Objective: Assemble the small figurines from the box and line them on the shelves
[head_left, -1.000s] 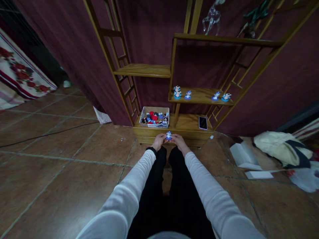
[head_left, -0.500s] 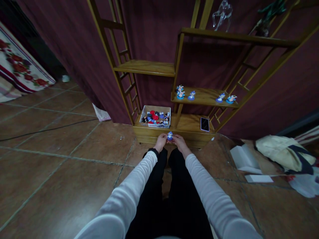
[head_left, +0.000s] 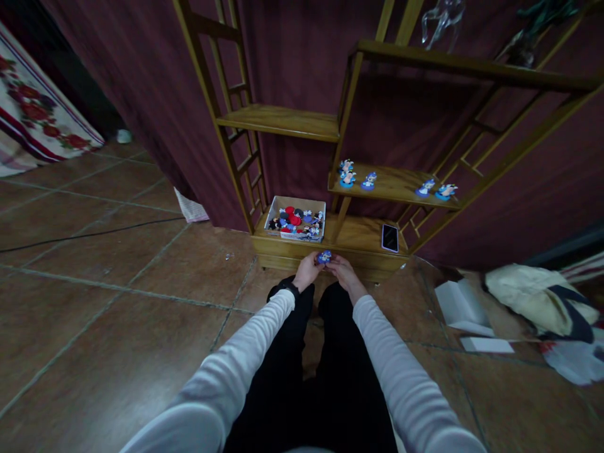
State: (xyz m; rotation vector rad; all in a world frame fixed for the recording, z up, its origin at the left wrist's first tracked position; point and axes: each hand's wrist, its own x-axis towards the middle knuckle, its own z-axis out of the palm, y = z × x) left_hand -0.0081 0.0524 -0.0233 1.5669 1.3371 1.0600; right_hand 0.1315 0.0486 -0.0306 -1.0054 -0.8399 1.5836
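Note:
My left hand (head_left: pixel 307 270) and my right hand (head_left: pixel 343 271) meet in front of the bottom board of a wooden shelf unit (head_left: pixel 283 122). Between their fingertips they pinch one small blue figurine (head_left: pixel 324 257), which lies tilted over. Just beyond the hands, on the bottom board, sits a white box (head_left: pixel 296 218) filled with several small figurines in red, blue and black. Several blue figurines (head_left: pixel 348 175) stand on the middle right shelf, with two more (head_left: pixel 436 189) further right. Both arms wear white sleeves.
A black phone (head_left: pixel 390 238) lies on the bottom board at the right. White boxes (head_left: pixel 460 306) and a cream bag (head_left: pixel 533 292) lie on the tiled floor to the right. A dark cable (head_left: pixel 85 235) crosses the floor at the left. A glass figure (head_left: pixel 441 17) stands on the top shelf.
The figurine has turned from upright to tilted over between my fingers. The hands stay in place by the bottom board; my view has shifted slightly left and down.

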